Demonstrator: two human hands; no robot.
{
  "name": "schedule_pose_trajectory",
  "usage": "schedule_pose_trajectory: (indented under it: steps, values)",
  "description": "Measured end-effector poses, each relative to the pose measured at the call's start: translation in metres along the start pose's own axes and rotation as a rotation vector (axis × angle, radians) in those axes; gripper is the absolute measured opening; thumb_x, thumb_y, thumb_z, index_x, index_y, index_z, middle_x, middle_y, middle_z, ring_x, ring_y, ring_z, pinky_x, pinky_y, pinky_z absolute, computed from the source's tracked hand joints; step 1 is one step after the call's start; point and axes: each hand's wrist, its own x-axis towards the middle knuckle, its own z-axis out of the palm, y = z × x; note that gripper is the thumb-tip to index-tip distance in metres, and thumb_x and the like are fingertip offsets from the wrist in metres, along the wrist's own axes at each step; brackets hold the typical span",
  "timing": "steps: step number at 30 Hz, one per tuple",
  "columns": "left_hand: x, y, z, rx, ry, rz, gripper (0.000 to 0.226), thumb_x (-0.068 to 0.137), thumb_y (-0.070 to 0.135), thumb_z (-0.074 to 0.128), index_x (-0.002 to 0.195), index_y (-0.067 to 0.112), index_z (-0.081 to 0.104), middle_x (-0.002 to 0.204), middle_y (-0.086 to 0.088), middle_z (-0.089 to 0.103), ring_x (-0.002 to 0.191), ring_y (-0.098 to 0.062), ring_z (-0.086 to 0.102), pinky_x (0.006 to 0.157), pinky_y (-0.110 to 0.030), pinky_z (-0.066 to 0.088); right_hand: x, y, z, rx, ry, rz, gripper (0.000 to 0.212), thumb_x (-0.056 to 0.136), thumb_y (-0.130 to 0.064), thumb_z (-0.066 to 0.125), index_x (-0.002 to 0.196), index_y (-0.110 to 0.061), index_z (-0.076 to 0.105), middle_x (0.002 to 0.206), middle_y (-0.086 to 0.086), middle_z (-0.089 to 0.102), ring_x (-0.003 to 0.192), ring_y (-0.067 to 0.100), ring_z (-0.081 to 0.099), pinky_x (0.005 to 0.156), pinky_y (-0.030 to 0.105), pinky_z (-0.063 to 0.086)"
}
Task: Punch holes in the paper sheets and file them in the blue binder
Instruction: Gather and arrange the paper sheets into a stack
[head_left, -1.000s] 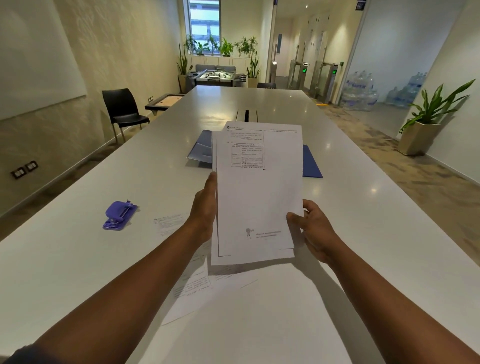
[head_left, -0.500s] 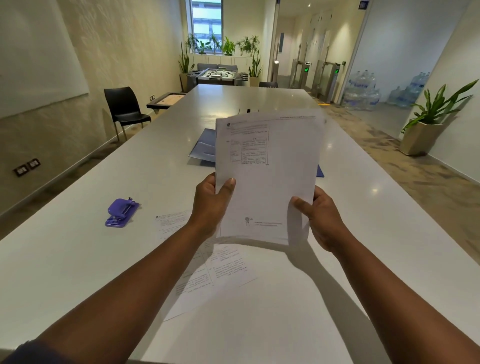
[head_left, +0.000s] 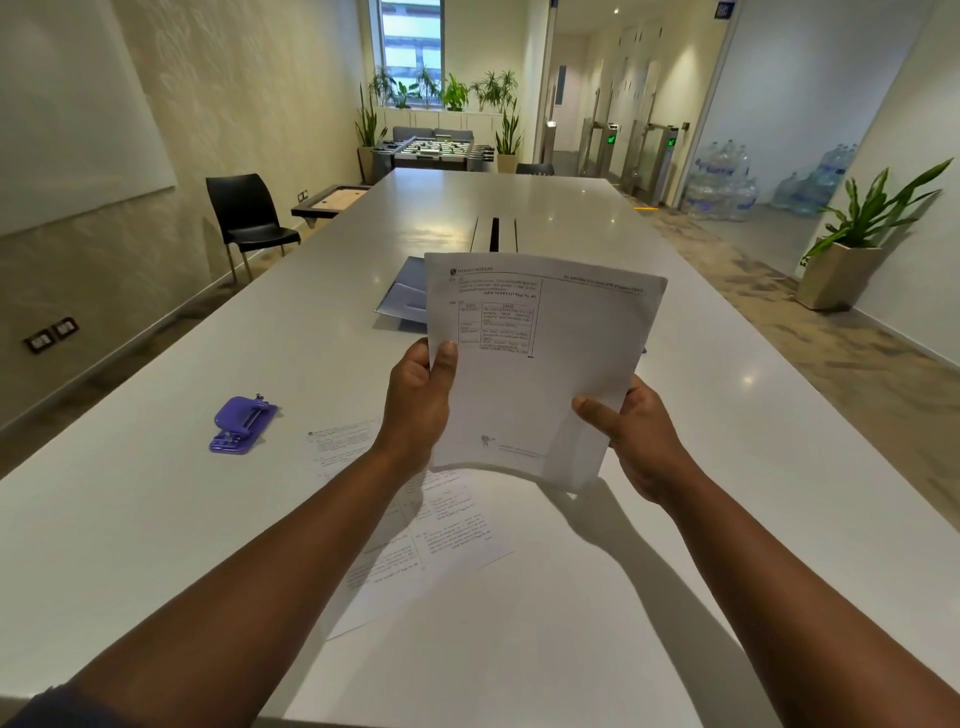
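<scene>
I hold a small stack of printed paper sheets (head_left: 540, 364) upright above the white table (head_left: 130, 519). My left hand (head_left: 418, 405) grips its left edge, thumb on the front. My right hand (head_left: 636, 441) grips the lower right corner. Behind the stack lies the open blue binder (head_left: 402, 299), mostly hidden by the sheets. A purple hole punch (head_left: 241, 425) sits on the table to the left of my left hand. More printed sheets (head_left: 431, 535) lie flat on the table under my left forearm.
A cable slot (head_left: 494, 234) runs down the table's middle beyond the binder. A black chair (head_left: 247, 218) stands by the left wall. A potted plant (head_left: 852, 249) and water bottles (head_left: 722, 182) are off to the right.
Both hands lifted the stack off the table and tilted it upright towards me. The sheets beneath are now uncovered.
</scene>
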Motion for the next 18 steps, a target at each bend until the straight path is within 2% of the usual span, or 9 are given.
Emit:
schedule_pose_trajectory:
  steps: [5,9,11,14,18]
  values:
    - [-0.006,-0.009,0.001,0.044,-0.073,-0.045,0.031,0.106,0.035,0.047,0.133,0.02,0.052,0.125,0.001,0.069,0.107,-0.023,0.07,0.088,-0.037,0.061,-0.004,0.009,-0.002,-0.052,0.0,0.04,0.029,0.089,0.003,0.071,0.115,-0.011,0.071,0.111,0.009,0.077,0.109,0.038,0.07,0.097,0.055,0.056]
    - [-0.005,-0.006,0.0,0.058,-0.093,-0.044,0.03,0.105,0.03,0.051,0.134,0.024,0.049,0.125,0.004,0.066,0.104,-0.021,0.07,0.084,-0.035,0.062,-0.004,0.004,0.0,-0.095,0.03,0.02,0.025,0.089,0.004,0.07,0.1,-0.019,0.074,0.099,0.001,0.079,0.096,0.026,0.074,0.092,0.049,0.059]
    - [-0.006,-0.007,0.0,0.054,-0.109,-0.054,0.032,0.104,0.029,0.054,0.134,0.024,0.049,0.125,0.004,0.066,0.104,-0.021,0.07,0.084,-0.036,0.062,-0.003,0.005,0.001,-0.118,0.041,0.015,0.024,0.088,0.003,0.072,0.097,-0.019,0.075,0.097,0.002,0.078,0.095,0.025,0.073,0.094,0.053,0.057]
    - [-0.01,-0.016,-0.002,0.074,-0.162,-0.104,0.033,0.103,0.028,0.057,0.135,0.024,0.052,0.125,0.002,0.068,0.108,-0.024,0.069,0.09,-0.041,0.061,-0.005,0.014,0.002,-0.139,0.024,0.046,0.027,0.087,0.003,0.072,0.1,-0.021,0.075,0.106,0.008,0.078,0.104,0.034,0.072,0.1,0.059,0.053]
    - [-0.01,-0.021,-0.004,0.059,-0.176,-0.133,0.035,0.102,0.026,0.059,0.137,0.022,0.055,0.126,-0.002,0.069,0.11,-0.025,0.069,0.095,-0.044,0.059,-0.007,0.013,0.001,-0.106,-0.003,0.071,0.03,0.087,0.003,0.073,0.104,-0.022,0.074,0.108,0.006,0.078,0.105,0.031,0.072,0.1,0.055,0.054]
